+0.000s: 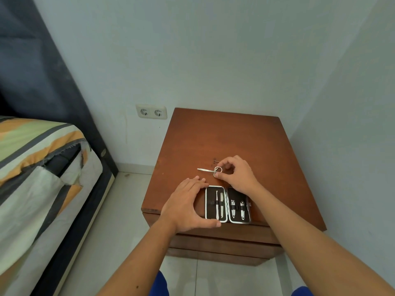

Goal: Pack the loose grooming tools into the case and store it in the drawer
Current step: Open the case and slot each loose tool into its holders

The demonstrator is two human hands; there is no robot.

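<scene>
An open grooming case (227, 204) with a white rim and dark lining lies near the front edge of a brown wooden nightstand (230, 137). Its left half holds two slim metal tools, its right half two nail clippers. My left hand (186, 205) rests against the case's left side, thumb along the front edge, fingers at the back corner. My right hand (237, 175) pinches the finger loops of small silver scissors (208, 170), just behind the case, blades pointing left and low over the wood.
Drawer fronts (222, 245) show below the nightstand top, all closed. A bed with a striped cover (38, 167) stands to the left with a strip of tiled floor between. A double wall socket (151, 112) sits behind the nightstand's left corner.
</scene>
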